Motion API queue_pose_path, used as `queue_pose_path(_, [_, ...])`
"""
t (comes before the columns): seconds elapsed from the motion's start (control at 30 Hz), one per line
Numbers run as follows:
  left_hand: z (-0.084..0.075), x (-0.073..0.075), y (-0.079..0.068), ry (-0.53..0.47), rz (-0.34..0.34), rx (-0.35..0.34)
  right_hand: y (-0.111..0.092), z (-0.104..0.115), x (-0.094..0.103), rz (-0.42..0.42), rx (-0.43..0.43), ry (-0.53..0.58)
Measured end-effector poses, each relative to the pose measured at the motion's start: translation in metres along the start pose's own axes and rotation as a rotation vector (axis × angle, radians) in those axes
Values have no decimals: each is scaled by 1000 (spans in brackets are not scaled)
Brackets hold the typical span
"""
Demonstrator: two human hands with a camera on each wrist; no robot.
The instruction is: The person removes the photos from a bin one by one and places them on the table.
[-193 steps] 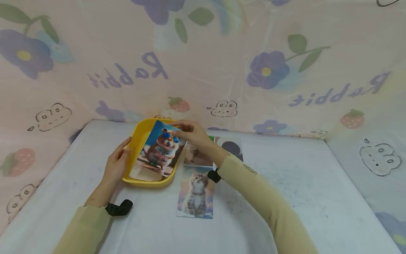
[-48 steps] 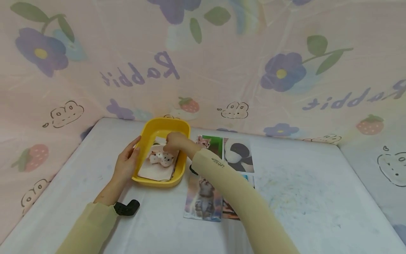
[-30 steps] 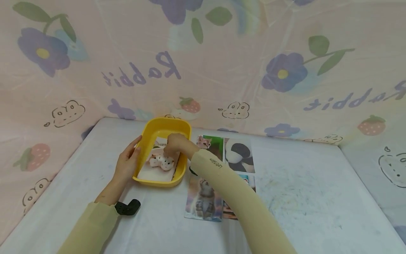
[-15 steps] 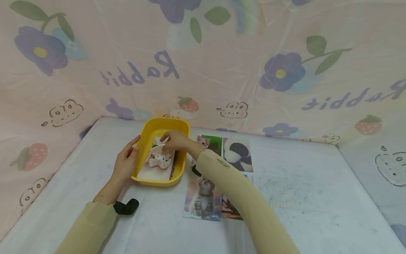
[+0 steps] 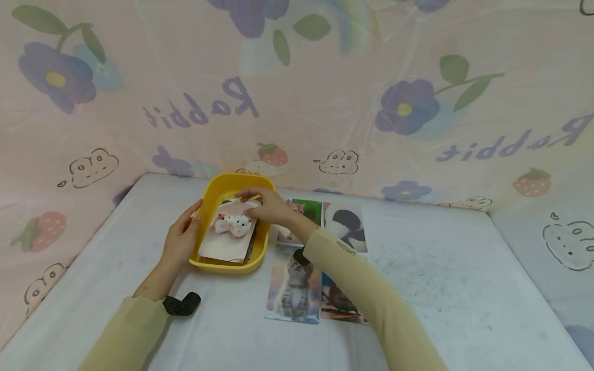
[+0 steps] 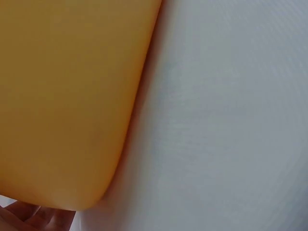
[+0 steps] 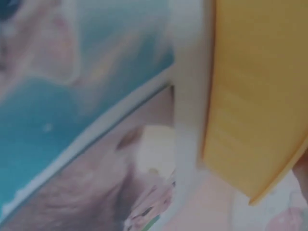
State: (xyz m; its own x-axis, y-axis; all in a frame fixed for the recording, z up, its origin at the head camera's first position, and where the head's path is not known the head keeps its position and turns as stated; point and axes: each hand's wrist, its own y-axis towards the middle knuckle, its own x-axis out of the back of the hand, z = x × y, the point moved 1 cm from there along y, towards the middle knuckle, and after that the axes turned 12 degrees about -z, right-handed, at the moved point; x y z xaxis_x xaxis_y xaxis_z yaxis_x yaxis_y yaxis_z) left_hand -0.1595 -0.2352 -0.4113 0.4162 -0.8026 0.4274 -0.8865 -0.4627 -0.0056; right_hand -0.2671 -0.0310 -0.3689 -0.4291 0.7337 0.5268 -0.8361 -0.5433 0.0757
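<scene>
My left hand (image 5: 178, 239) holds the left side of a yellow plastic tray (image 5: 265, 234), thumb by the rim. In the left wrist view the tray's outer wall (image 6: 72, 106) fills the left, with some fingers (image 6: 41, 219) under its lower edge. Over the tray my right hand (image 5: 271, 208) pinches the upper right of a photo card (image 5: 227, 239) showing two white hamsters. Darker cards show beneath its right edge. In the right wrist view the tray wall (image 7: 255, 91) stands at the right, and the right hand's grip is out of view.
Right of the tray lie photo cards: a kitten on green (image 5: 313, 211), partly under the right arm, a black-and-white animal (image 5: 345, 226), a sitting kitten (image 5: 293, 293) and a sunglasses-wearing rodent (image 5: 341, 304), half covered by the sleeve. A patterned curtain (image 5: 297, 103) hangs behind the white table (image 5: 431, 288).
The rodent card, held over the tray at first, now lies beside the sitting kitten. The right hand worked at the hamster card's upper edge and now has it slightly raised. The left hand stays on the tray.
</scene>
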Motion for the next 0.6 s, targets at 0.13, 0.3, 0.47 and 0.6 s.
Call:
queue_pose_path(0.13, [0,0,-1,-2,7,-10,-8,-5,11,-61,17,78])
queue_pose_path(0.3, [2,-1,-2,-4,-3,-26,-20,-12,30,-114,68,184])
queue_pose_path(0.47, [2,-1,-1,-1,-20,-50,-35,-22,56,-151,68,245])
queue_pose_path(0.6, [2,-1,-1,18,-23,-53,-50,-36,78,-182,29,222])
